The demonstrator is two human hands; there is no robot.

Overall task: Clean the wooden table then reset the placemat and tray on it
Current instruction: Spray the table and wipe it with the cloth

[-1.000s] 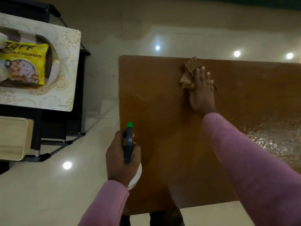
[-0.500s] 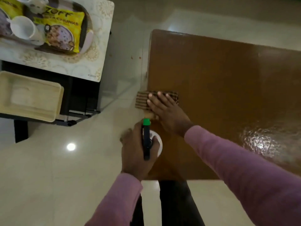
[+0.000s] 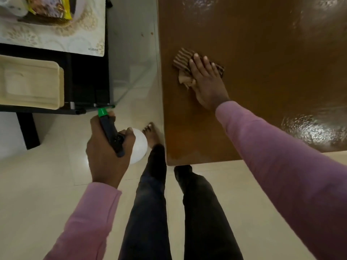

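The wooden table (image 3: 262,53) fills the upper right, glossy and brown. My right hand (image 3: 206,81) lies flat with straight fingers on a striped brown cloth (image 3: 182,61), pressing it to the table near the left edge. My left hand (image 3: 107,147) hangs over the floor to the left of the table and grips a white spray bottle (image 3: 139,145) with a dark trigger and green nozzle. The patterned placemat (image 3: 56,40) lies on a black side stand at the upper left. A tray (image 3: 78,10) sits on it with a yellow snack packet (image 3: 54,8).
A cream rectangular tray (image 3: 32,83) rests on the black stand's (image 3: 88,79) lower level at the left. My legs and one bare foot (image 3: 152,134) stand on the pale tiled floor beside the table's near left corner.
My right hand has slid the cloth from the table's left edge inward. My left hand with the spray bottle has moved left, away from the table. The view has dropped lower.
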